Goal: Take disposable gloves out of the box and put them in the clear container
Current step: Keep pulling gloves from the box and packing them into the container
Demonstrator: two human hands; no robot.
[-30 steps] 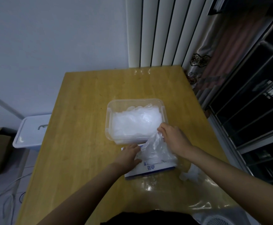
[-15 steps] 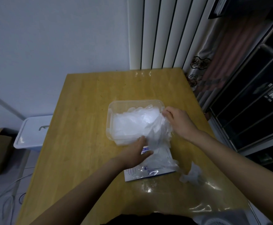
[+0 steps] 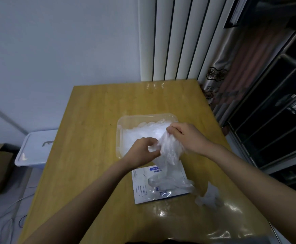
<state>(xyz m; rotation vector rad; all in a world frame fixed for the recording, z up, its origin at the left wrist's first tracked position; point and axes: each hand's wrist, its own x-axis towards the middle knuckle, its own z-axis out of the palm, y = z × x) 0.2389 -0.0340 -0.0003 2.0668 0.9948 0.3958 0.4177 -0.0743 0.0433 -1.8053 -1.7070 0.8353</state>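
- My right hand [image 3: 187, 138] pinches the top of a bunch of gloves [image 3: 170, 152], holding it at the near edge of the clear container [image 3: 119, 138] so it can go in.
- My left hand [image 3: 142, 151] grips the bunch lower down, I think to tuck it in.
- The box [image 3: 140, 184] lies near me on the counter [image 3: 91, 138].

One left hand [image 3: 140, 151], one right hand [image 3: 190, 138], one clear container [image 3: 120, 138], one glove box [image 3: 141, 185], one table [image 3: 94, 138].

Both bare forearms reach in from the tabletop's [image 3: 94, 124] near edge and converge. Left hand [image 3: 142, 151] is curled, fingers pinching the gloves [image 3: 170, 153]. Right hand [image 3: 187, 136] is knuckles up, fingertips pinching the same gloves just beside it.
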